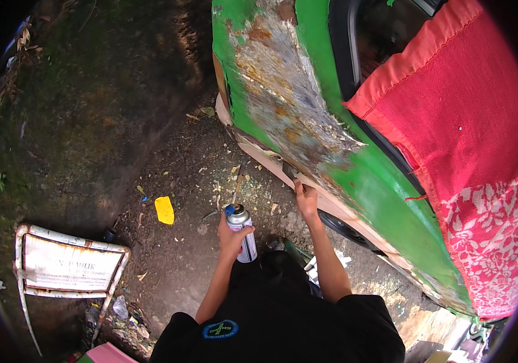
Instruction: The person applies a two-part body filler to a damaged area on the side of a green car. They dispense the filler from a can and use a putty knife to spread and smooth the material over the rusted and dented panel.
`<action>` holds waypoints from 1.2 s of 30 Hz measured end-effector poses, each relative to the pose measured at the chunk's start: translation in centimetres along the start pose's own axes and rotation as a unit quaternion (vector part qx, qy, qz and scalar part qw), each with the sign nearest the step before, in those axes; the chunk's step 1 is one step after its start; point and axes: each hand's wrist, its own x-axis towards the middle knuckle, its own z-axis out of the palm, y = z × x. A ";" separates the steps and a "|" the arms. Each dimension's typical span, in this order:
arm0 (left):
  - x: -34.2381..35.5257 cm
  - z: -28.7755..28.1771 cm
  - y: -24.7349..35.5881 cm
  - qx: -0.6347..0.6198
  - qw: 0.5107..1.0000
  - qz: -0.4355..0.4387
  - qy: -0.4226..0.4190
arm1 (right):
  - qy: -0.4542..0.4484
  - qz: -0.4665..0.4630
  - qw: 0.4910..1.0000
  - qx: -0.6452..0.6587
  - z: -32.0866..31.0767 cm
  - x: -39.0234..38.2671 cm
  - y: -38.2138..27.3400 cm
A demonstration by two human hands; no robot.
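Note:
My left hand [231, 237] is closed around a blowtorch [247, 245], a pale gas canister with a metal top and a blue knob. Its thin nozzle points away from me, over the dirt. My right hand [306, 198] is closed at the lower edge of the green car body [386, 196]. From its fingers sticks the dark flat blade of a scraper [290, 172], lying against the pinkish lower strip of the body; its handle is hidden in my grip. Along the green side, a wide patch [289, 97] is stripped to rusty, greyish, rough material.
A red patterned cloth [434, 103] drapes over the car at right. A rusty-framed white sign [68, 265] stands at left. On the dirt ground [174, 254] lie a yellow scrap [164, 210] and several paint flakes. A mossy slope [84, 121] rises at far left.

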 end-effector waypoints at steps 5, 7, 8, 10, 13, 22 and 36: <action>0.1 0.1 0.1 0.012 1.000 0.004 -0.003 | 0.004 -0.022 0.998 -0.060 3.4 2.6 0.0; 0.1 -0.4 0.3 0.004 1.000 0.011 0.005 | 0.022 -0.044 0.998 -0.044 3.5 1.7 0.3; 0.0 -0.8 0.1 -0.003 1.000 0.010 0.009 | 0.028 -0.051 0.997 -0.055 2.9 0.7 0.1; -0.2 -1.1 0.1 -0.008 1.000 0.014 0.016 | 0.031 -0.021 0.993 -0.111 0.9 -1.7 -2.8; 0.1 -1.1 -0.1 0.012 1.000 0.006 0.007 | 0.062 -0.022 0.992 -0.109 0.4 -2.0 -2.5; 1.0 -1.1 -0.3 0.025 1.000 0.009 0.000 | 0.041 0.029 0.992 -0.116 -0.3 -0.8 -2.7; 0.6 -0.2 0.1 0.019 1.000 0.023 0.002 | 0.052 -0.043 0.988 -0.140 2.5 0.6 -2.7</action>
